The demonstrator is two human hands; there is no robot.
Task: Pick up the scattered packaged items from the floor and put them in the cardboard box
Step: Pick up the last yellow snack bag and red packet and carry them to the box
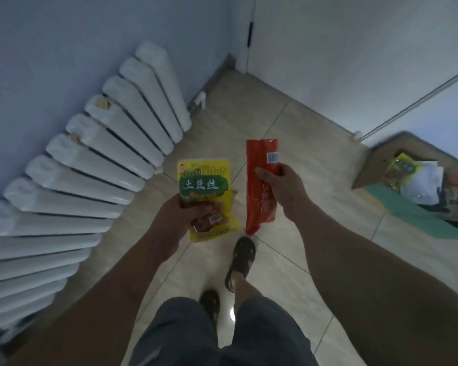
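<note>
Both hands grasp packets: left hand clenches yellow packet, right hand pinches red packet. Cardboard box stands well right. Risk: the loose pinch lets the red packet slip in transit.

I count two hands: left hand and right hand. I count three packets in them: one yellow packet and one brown packet in the left, one red packet in the right. One cardboard box holds at least two packets; blur prevents an exact count. I count two sandals.
</note>
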